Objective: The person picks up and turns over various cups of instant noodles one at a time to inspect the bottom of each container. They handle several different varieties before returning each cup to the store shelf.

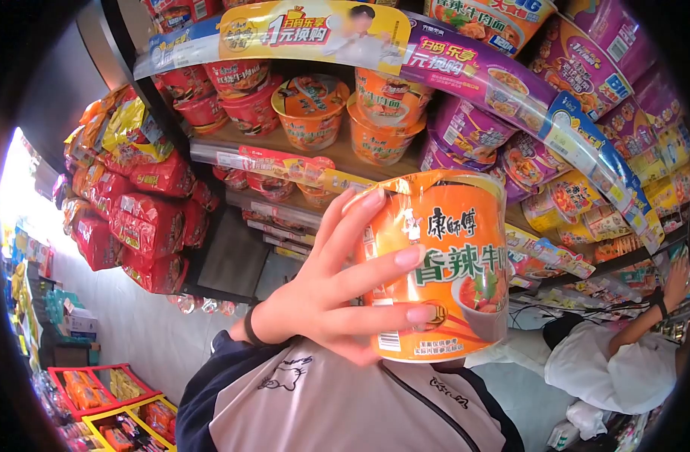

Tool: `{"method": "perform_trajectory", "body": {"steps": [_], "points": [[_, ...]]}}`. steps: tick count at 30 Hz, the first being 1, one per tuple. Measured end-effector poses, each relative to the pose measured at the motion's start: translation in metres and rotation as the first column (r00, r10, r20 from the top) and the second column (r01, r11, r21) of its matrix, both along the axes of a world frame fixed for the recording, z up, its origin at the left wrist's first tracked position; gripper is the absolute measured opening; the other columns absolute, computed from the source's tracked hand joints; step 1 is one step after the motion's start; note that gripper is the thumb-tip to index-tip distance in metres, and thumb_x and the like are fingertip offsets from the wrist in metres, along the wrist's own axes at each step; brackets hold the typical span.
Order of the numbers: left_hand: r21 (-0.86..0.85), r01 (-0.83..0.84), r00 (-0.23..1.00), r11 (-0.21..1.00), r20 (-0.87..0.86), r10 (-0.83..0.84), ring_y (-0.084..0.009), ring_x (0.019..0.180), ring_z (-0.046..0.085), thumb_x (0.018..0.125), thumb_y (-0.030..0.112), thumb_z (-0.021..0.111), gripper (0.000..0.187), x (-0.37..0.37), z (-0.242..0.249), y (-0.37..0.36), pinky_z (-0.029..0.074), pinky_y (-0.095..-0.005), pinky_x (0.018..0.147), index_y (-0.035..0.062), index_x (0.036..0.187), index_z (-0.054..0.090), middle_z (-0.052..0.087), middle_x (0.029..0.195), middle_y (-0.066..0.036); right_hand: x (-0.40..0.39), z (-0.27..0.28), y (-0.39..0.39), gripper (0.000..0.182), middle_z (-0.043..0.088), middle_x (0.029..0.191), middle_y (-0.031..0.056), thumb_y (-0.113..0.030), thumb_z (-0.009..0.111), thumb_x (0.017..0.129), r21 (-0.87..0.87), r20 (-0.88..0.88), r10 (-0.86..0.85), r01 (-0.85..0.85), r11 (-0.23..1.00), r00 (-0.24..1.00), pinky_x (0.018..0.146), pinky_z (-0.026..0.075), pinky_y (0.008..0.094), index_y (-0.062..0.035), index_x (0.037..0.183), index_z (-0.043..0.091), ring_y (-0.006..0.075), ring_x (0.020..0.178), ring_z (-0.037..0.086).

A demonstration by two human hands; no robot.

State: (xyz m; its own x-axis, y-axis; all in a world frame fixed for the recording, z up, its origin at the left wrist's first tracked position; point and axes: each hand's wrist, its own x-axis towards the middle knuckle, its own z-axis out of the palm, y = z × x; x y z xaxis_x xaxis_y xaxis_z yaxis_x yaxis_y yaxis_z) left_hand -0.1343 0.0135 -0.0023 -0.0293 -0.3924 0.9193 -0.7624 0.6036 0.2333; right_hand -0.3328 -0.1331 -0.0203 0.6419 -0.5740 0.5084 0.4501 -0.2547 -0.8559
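My left hand (337, 282), with a dark band (251, 328) round the wrist, reaches in from the left. It is closed on an orange instant noodle cup (443, 218) held upright in front of my chest. Its fingers are spread over the cup's left side, and the thumb is mostly hidden below. The label shows Chinese writing and a picture of a bowl of noodles. My right hand is not in view.
Store shelves (269, 143) of red, orange and purple noodle cups curve ahead. Red noodle packs (153, 215) hang at the left. Snack bins (96, 388) stand at the lower left. At the right, a person in a white shirt (601, 361) reaches toward the shelf.
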Motion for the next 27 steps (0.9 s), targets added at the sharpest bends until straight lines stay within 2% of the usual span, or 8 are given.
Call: {"method": "perform_trajectory", "body": {"steps": [5, 8, 11, 14, 20, 22, 24, 27], "points": [[0.053, -0.033, 0.999, 0.998, -0.031, 0.035, -0.0545, 0.124, 0.032, 0.076, 0.043, 0.059, 0.054, 0.002, 0.002, 0.002, 0.019, -0.0654, 0.100, 0.0221, 0.125, 0.052, 0.047, 0.134, -0.014, 0.017, -0.003, 0.004, 0.048, 0.054, 0.121, 0.0127, -0.025, 0.056, 0.089, 0.087, -0.004, 0.031, -0.030, 0.996, 1.000, 0.092, 0.047, 0.0326, -0.0017, 0.128, 0.041, 0.0202, 0.108, 0.055], [-0.007, -0.115, 0.993, 0.993, 0.026, 0.115, -0.0539, 0.124, 0.034, 0.080, 0.058, 0.051, 0.065, 0.011, 0.002, -0.001, 0.013, -0.0641, 0.103, 0.0151, 0.129, 0.047, 0.046, 0.133, -0.019, 0.039, -0.007, 0.009, 0.047, 0.055, 0.121, 0.0125, -0.024, 0.056, 0.089, 0.187, -0.005, 0.085, -0.082, 0.979, 0.996, 0.092, 0.047, 0.0324, -0.0016, 0.128, 0.042, 0.0201, 0.108, 0.055], [0.015, -0.263, 0.963, 0.965, 0.064, 0.262, -0.0492, 0.125, 0.035, 0.078, 0.065, 0.048, 0.080, 0.020, 0.001, -0.003, 0.013, -0.0600, 0.105, 0.0061, 0.132, 0.042, 0.045, 0.131, -0.023, 0.068, -0.014, 0.013, 0.047, 0.055, 0.120, 0.0123, -0.024, 0.056, 0.088, 0.278, 0.005, 0.150, -0.145, 0.950, 0.989, 0.092, 0.047, 0.0322, -0.0016, 0.128, 0.042, 0.0200, 0.107, 0.056], [0.142, -0.295, 0.953, 0.945, -0.021, 0.301, -0.0471, 0.126, 0.034, 0.076, 0.066, 0.049, 0.086, 0.027, -0.002, -0.003, 0.015, -0.0576, 0.105, 0.0016, 0.132, 0.039, 0.043, 0.131, -0.024, 0.092, -0.011, 0.015, 0.047, 0.055, 0.120, 0.0120, -0.023, 0.057, 0.088, 0.310, 0.013, 0.198, -0.192, 0.931, 0.980, 0.091, 0.047, 0.0321, -0.0016, 0.127, 0.043, 0.0198, 0.107, 0.056], [0.151, -0.250, 0.964, 0.956, -0.049, 0.260, -0.0453, 0.126, 0.033, 0.075, 0.066, 0.051, 0.088, 0.033, -0.006, -0.003, 0.016, -0.0569, 0.105, 0.0012, 0.133, 0.038, 0.041, 0.131, -0.025, 0.102, -0.027, 0.009, 0.048, 0.053, 0.124, 0.0105, -0.027, 0.052, 0.092, -0.007, -0.112, 0.153, -0.155, 0.988, 0.982, 0.091, 0.047, 0.0334, -0.0045, 0.133, 0.039, 0.0197, 0.110, 0.054], [0.174, -0.266, 0.963, 0.948, 0.002, 0.270, -0.0448, 0.127, 0.033, 0.075, 0.066, 0.051, 0.088, 0.037, -0.005, -0.001, 0.016, -0.0567, 0.105, 0.0017, 0.133, 0.038, 0.041, 0.132, -0.024, 0.103, -0.024, 0.009, 0.052, 0.051, 0.126, 0.0118, -0.026, 0.056, 0.089, 0.227, -0.044, 0.234, -0.218, 0.949, 0.971, 0.092, 0.047, 0.0350, -0.0027, 0.132, 0.037, 0.0211, 0.112, 0.053], [0.199, -0.285, 0.959, 0.938, 0.074, 0.275, -0.0444, 0.128, 0.032, 0.074, 0.067, 0.051, 0.088, 0.042, -0.003, 0.002, 0.016, -0.0565, 0.106, 0.0022, 0.133, 0.038, 0.041, 0.132, -0.024, 0.103, -0.013, 0.014, 0.059, 0.050, 0.128, 0.0148, -0.022, 0.063, 0.083, 0.617, 0.132, 0.333, -0.340, 0.710, 0.934, 0.093, 0.047, 0.0378, 0.0014, 0.131, 0.036, 0.0243, 0.115, 0.052], [0.239, -0.261, 0.965, 0.935, 0.092, 0.246, -0.0451, 0.128, 0.033, 0.073, 0.069, 0.053, 0.093, 0.048, 0.001, 0.007, 0.013, -0.0565, 0.106, 0.0016, 0.135, 0.036, 0.041, 0.135, -0.025, 0.097, -0.027, 0.005, 0.067, 0.050, 0.127, 0.0096, -0.039, 0.063, 0.084, 0.644, 0.188, 0.311, -0.356, 0.677, 0.932, 0.091, 0.047, 0.0340, -0.0059, 0.135, 0.036, 0.0208, 0.111, 0.054]]}}
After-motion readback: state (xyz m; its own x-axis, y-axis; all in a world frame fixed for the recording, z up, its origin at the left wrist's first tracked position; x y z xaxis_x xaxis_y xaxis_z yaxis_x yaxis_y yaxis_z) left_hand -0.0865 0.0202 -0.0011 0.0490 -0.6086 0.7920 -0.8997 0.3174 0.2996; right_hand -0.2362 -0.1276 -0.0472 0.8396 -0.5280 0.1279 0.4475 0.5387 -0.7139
